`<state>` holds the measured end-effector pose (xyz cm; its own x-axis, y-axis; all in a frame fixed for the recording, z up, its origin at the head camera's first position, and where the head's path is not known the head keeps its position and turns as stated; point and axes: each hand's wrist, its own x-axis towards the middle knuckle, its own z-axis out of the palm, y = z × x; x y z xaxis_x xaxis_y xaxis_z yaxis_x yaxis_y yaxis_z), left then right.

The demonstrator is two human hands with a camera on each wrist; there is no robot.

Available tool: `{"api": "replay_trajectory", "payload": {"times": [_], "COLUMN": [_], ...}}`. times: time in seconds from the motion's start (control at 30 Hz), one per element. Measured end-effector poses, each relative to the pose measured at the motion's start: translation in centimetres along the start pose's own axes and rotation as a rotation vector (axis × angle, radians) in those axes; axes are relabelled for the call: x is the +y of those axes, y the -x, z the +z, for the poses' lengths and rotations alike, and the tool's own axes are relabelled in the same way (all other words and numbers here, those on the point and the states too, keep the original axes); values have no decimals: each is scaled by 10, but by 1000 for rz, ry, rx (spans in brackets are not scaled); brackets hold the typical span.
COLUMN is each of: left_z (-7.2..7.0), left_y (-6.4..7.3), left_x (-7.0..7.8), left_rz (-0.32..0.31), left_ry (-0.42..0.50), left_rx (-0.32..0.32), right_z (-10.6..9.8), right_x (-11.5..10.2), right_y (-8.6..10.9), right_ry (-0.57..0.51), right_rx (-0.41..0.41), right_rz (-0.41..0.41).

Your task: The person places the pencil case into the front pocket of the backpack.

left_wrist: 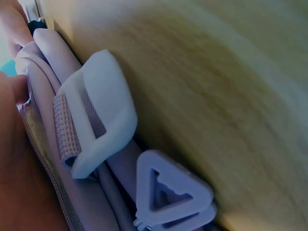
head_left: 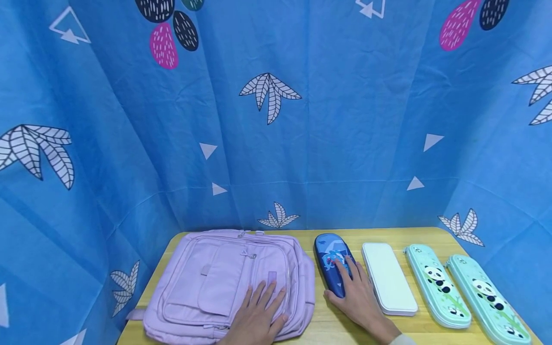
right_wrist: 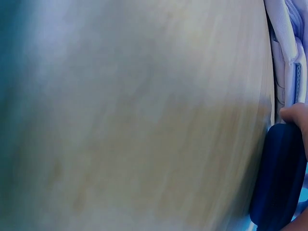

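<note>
A lilac backpack [head_left: 224,282] lies flat on the table, its front pocket facing up. My left hand [head_left: 257,314] rests on its near right part with the fingers spread. In the left wrist view, a white plastic buckle [left_wrist: 103,113] and a lilac triangular clip [left_wrist: 173,192] show at the bag's side. To the right of the bag lies a dark blue pencil case [head_left: 331,256] with a light blue cartoon picture. My right hand [head_left: 359,299] lies over its near part, fingers extended across the top and the thumb by its near end.
Right of my right hand lies a white oblong case [head_left: 390,278]. Farther right are two mint-green panda pencil cases, an inner one [head_left: 437,285] and an outer one [head_left: 487,297]. Blue patterned cloth [head_left: 345,143] hangs behind and beside the wooden table [head_left: 379,234].
</note>
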<state>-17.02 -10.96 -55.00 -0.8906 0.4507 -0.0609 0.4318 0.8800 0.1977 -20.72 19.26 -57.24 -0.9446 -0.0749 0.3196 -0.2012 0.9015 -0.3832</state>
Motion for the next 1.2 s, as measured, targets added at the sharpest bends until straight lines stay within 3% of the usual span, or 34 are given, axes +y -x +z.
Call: {"api": "replay_trajectory", "payload": {"times": [0.2, 0.5, 1.2], "left_z": [4, 11, -5], "left_y": [-1, -2, -2], "left_x": [-1, -3, -4], "left_rz": [10, 40, 90], "left_ry": [-15, -65, 59], "left_rx": [2, 97, 199], "right_z": [-1, -1, 0], "right_x": [-1, 0, 1], "right_y": [0, 0, 0], "right_ry": [-3, -8, -13], "right_rx": [-16, -17, -30], "right_rz": [14, 14, 27]}}
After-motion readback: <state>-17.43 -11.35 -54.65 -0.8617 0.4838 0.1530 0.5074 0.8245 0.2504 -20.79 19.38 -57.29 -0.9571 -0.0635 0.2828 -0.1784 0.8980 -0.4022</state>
